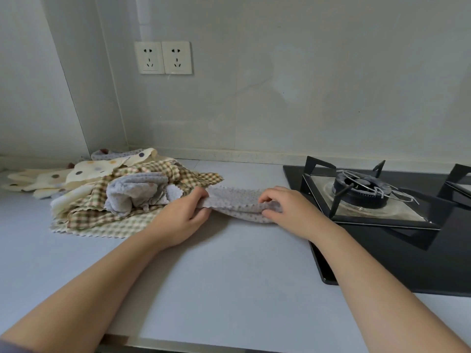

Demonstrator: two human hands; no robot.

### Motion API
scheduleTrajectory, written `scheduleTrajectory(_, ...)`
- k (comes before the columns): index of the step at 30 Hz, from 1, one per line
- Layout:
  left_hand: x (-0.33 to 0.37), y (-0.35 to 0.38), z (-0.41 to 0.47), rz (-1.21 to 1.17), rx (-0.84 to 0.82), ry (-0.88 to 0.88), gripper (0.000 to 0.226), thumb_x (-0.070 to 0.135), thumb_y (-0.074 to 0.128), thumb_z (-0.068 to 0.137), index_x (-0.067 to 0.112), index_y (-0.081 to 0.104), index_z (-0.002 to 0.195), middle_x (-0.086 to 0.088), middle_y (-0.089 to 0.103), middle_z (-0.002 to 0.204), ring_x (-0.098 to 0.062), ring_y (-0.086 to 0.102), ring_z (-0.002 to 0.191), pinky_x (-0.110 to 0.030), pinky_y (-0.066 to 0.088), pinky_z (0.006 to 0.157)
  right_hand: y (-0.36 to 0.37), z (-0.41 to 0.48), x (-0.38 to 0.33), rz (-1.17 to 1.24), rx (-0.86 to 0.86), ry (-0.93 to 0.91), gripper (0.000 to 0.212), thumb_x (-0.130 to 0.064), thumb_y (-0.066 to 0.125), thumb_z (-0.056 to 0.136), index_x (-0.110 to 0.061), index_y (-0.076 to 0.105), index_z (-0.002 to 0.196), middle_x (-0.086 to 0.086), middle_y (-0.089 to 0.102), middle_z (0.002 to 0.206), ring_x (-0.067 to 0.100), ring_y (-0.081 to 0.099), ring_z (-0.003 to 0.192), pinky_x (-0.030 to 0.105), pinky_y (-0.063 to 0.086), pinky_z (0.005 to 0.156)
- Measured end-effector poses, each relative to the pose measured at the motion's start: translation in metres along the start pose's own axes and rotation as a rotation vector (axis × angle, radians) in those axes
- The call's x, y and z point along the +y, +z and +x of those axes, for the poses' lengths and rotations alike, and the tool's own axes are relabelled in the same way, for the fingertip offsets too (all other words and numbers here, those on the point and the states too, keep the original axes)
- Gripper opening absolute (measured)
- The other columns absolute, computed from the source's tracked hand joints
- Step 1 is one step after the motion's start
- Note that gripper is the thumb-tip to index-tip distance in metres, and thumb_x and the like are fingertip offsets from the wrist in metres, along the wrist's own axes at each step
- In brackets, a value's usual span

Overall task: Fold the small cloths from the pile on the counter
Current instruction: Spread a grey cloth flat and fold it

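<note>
The pale grey counter (216, 276) lies nearest, with a black gas hob (382, 253) set into it. Just left of the hob, the left hand (181, 220) and right hand (285, 210) each grip one end of a grey dotted cloth (235, 202), fingers curled round it. Farther left of the hob sits the pile of cloths (127, 197). Beyond, up left of the hob, two white sockets (164, 57) sit on the grey wall (305, 85).

Soft, even, rather dim light; faint shadows on tabletop (224, 250); dull sheen on wall (318, 85); wide-angle bending near edges; slight softness overall.
</note>
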State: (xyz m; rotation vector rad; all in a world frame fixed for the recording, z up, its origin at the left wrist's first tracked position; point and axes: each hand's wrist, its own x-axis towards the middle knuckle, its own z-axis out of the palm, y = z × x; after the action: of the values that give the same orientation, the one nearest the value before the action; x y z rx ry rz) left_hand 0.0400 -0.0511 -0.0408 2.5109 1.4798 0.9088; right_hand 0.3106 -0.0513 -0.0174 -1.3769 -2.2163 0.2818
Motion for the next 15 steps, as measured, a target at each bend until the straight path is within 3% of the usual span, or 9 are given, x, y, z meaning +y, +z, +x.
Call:
scheduleTrajectory(4, 0.006, -0.007, 0.001, -0.011, 0.017, 0.032, 0.009, 0.036, 0.037, 0.096, 0.028, 0.04, 0.096, 0.012, 0.051, 0.073, -0.006, 0.05, 0.068, -0.033, 0.037, 0.06, -0.007, -0.001, 0.002, -0.029, 0.069, 0.015, 0.014, -0.023, 0.062, 0.092, -0.029, 0.066, 0.104, -0.02, 0.06, 0.091, -0.005, 0.052, 0.077, 0.029, 0.044, 0.071)
scheduleTrajectory(8, -0.001, -0.009, 0.003, -0.005, 0.088, 0.024, 0.008, 0.025, 0.041, 0.093, 0.025, 0.048, 0.093, 0.009, 0.055, 0.078, -0.015, 0.054, 0.072, -0.042, 0.047, 0.067, -0.01, -0.002, 0.004, -0.097, 0.18, 0.064, 0.01, -0.025, 0.059, 0.094, -0.026, 0.066, 0.101, -0.02, 0.062, 0.093, -0.002, 0.051, 0.075, 0.024, 0.039, 0.064)
scheduleTrajectory(10, -0.006, -0.008, 0.002, -0.033, 0.151, -0.009, 0.011, 0.013, 0.049, 0.094, 0.02, 0.056, 0.097, 0.011, 0.057, 0.08, -0.006, 0.055, 0.074, -0.031, 0.048, 0.068, -0.009, -0.002, 0.006, -0.12, 0.215, 0.104, 0.007, -0.026, 0.06, 0.093, -0.026, 0.066, 0.095, -0.019, 0.063, 0.085, -0.004, 0.05, 0.067, 0.026, 0.044, 0.062)
scheduleTrajectory(12, -0.006, -0.008, 0.002, -0.088, 0.217, -0.063, 0.015, 0.008, 0.051, 0.093, 0.02, 0.058, 0.099, 0.014, 0.058, 0.078, 0.001, 0.054, 0.068, -0.013, 0.04, 0.063, -0.008, 0.0, 0.008, -0.034, 0.272, 0.155, 0.005, -0.024, 0.06, 0.091, -0.026, 0.064, 0.087, -0.014, 0.064, 0.081, 0.006, 0.06, 0.073, 0.034, 0.053, 0.067)
scheduleTrajectory(15, -0.004, -0.01, 0.003, -0.186, 0.277, -0.176, 0.014, 0.014, 0.05, 0.096, 0.018, 0.056, 0.083, 0.004, 0.056, 0.066, -0.006, 0.046, 0.056, -0.018, 0.034, 0.055, -0.007, 0.002, 0.003, 0.252, 0.347, 0.242, 0.007, -0.018, 0.059, 0.091, -0.021, 0.063, 0.086, -0.007, 0.065, 0.082, 0.005, 0.057, 0.071, 0.014, 0.043, 0.058)
